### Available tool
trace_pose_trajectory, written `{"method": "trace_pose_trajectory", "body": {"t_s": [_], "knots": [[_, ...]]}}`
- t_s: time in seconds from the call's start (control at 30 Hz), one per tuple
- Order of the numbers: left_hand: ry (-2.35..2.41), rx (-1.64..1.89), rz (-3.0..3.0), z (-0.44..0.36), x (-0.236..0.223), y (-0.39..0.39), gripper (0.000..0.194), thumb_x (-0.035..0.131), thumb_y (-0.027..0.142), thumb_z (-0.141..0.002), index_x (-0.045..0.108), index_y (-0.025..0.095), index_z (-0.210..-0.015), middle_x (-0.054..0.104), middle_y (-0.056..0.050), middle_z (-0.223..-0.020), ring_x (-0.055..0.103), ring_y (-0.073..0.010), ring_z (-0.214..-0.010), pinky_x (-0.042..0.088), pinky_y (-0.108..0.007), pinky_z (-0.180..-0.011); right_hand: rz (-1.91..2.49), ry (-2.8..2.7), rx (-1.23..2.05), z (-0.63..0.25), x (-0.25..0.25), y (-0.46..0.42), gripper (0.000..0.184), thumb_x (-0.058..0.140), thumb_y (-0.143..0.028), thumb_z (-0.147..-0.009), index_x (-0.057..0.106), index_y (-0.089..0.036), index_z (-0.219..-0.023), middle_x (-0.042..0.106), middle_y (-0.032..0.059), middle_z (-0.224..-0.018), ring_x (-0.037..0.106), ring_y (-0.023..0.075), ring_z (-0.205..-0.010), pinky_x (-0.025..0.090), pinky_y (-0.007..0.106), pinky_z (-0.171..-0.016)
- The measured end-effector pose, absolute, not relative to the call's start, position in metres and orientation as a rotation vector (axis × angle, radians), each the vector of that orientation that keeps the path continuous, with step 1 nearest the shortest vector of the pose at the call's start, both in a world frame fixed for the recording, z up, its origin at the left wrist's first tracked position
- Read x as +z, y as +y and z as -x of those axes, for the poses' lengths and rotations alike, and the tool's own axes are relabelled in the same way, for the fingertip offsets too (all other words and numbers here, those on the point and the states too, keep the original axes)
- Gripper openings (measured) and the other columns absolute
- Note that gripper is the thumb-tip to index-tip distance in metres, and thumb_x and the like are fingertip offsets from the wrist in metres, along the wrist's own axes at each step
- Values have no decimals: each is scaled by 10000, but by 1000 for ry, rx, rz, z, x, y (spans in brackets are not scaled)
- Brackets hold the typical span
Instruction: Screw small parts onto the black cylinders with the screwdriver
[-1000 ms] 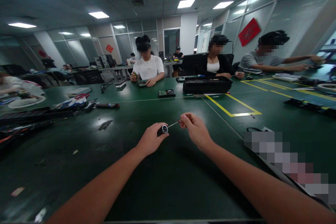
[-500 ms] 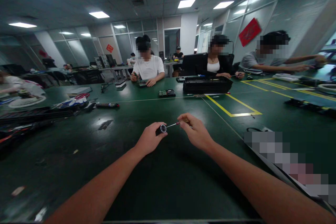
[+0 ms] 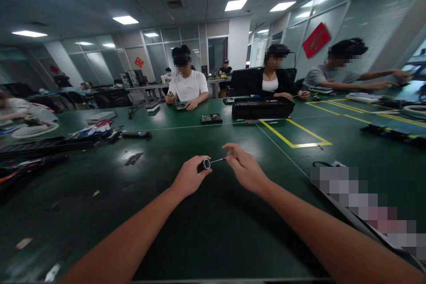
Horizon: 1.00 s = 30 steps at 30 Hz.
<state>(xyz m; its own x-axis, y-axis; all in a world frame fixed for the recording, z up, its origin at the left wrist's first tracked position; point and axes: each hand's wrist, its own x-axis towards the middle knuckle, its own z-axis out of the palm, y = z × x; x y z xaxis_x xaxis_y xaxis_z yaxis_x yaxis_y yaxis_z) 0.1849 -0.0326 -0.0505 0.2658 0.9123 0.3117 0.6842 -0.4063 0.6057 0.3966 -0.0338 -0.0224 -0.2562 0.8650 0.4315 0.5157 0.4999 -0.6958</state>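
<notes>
My left hand point(image 3: 190, 175) is closed around a small black cylinder point(image 3: 204, 165) with a pale ring at its end, which faces me and to the right. I cannot make out what kind of part it is. In my right hand point(image 3: 245, 166) is a thin screwdriver point(image 3: 218, 160), its handle pinched between thumb and fingers, the index finger lifted. The screwdriver's metal shaft points left, and its tip meets the ringed end of the cylinder. Both hands are held above the green table point(image 3: 213, 230).
A green circuit board point(image 3: 211, 118) and a black bin point(image 3: 262, 108) lie ahead. To the left are a dark screwdriver-like tool point(image 3: 136, 134) and a heap of tools point(image 3: 93, 131). Yellow tape point(image 3: 311, 145) marks the table at right. Several people sit around.
My right hand's fingers have shifted on the screwdriver handle, with the index finger now stretched out further. The black cylinder has moved slightly left and turned a little.
</notes>
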Motion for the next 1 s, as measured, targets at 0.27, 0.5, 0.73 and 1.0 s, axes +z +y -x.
{"method": "trace_pose_trajectory", "body": {"t_s": [0.27, 0.5, 0.73, 1.0], "knots": [[1412, 902, -2207, -186, -51, -33, 344, 671, 241, -843, 633, 233, -1185, 646, -40, -1120, 591, -212, -1040, 452, -353, -921, 1204, -1902, 540, -398, -27, -27, 306, 394, -388, -963, 649, -228, -1023, 682, 24, -812, 592, 176, -680, 391, 306, -623], [1444, 937, -2197, -184, -53, -31, 340, 685, 215, -831, 636, 231, -1167, 649, -23, -1090, 593, -193, -1017, 446, -330, -911, 1183, -1887, 626, -397, -27, -29, 285, 362, -393, -974, 589, -231, -1033, 629, 5, -765, 589, 177, -697, 393, 303, -639], [1440, 882, -2182, -186, -52, -32, 349, 675, 245, -841, 632, 246, -1187, 649, -22, -1088, 593, -199, -1012, 450, -339, -906, 1154, -1740, 693, -397, -33, -27, 169, 406, -345, -945, 515, -242, -1022, 639, 3, -838, 570, 174, -720, 403, 313, -665], [1406, 852, -2324, -186, -45, -34, 360, 652, 295, -867, 611, 262, -1223, 647, -26, -1118, 578, -209, -1047, 430, -362, -927, 972, -1081, 1310, -394, -43, -10, 286, 589, -487, -831, 585, -200, -829, 545, 12, -698, 529, 157, -634, 511, 356, -707]]}}
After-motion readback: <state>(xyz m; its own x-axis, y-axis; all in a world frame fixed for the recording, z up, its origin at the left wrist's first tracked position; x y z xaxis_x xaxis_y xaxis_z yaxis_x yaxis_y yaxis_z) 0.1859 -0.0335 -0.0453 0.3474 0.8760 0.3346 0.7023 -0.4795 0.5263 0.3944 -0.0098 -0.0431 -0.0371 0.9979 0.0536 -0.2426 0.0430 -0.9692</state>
